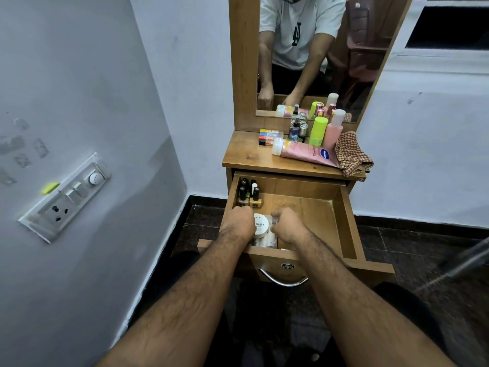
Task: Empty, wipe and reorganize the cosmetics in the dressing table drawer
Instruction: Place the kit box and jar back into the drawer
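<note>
- My left hand [239, 221] and right hand [287, 223] are both down in the open drawer [346, 221], at its front left part, knuckles up.
- White round jar [260, 225] reading "POLISH" sits between the two hands, touching or nearly touching both.
- Left hand fingers curl down beside the jar; cannot tell if they grip it or anything else.
- Right hand fingers curled too, fingertips hidden; something clear and small under them, cannot tell if it is held.
- More small clear/white items [267, 241] lie just in front of the jar, against the drawer's front wall, blurred.
- Nail polish bottles [248, 193] stand upright in the drawer's back left corner, just beyond my left hand.
- Right half of the drawer floor shows bare wood.
- Bench [248, 154] top above the drawer: pink Vaseline tube [304, 152] lying on its side, lime green bottle [318, 131] and pink bottle [334, 131] upright, small spray bottles [296, 127], flat colourful boxes [270, 136] at the back left.
- Checked cloth [353, 153] bunched at the bench's right edge, touching the tube's end.
- Mirror [312, 54] behind shows my white T-shirt and arms.
- Wall on the left carries a switchboard [66, 197]; dark floor [423, 255].
</note>
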Demonstrator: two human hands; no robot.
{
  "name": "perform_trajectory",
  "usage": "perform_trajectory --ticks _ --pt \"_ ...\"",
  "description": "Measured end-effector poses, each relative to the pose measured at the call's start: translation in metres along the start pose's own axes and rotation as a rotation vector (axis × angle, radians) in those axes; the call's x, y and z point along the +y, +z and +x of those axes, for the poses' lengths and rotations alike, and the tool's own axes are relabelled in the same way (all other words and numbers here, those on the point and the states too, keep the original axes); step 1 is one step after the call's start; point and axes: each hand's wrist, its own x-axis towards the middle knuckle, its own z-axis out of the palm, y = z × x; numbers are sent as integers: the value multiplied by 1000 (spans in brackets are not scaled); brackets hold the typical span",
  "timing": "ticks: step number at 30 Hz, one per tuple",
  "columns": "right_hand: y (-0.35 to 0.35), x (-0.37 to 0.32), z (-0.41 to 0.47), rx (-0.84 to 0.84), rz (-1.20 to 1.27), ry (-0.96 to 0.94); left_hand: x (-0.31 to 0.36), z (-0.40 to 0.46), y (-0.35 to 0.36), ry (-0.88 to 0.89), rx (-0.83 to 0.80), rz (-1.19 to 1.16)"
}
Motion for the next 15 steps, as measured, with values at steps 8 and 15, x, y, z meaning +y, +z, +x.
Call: perform_trajectory --ticks 8,15 --pt "0 -1 0 -3 10 7 -1 0 2 3 6 -22" --pt "1 -3 -3 37 36 2 -4 -1 2 6 27 -36"
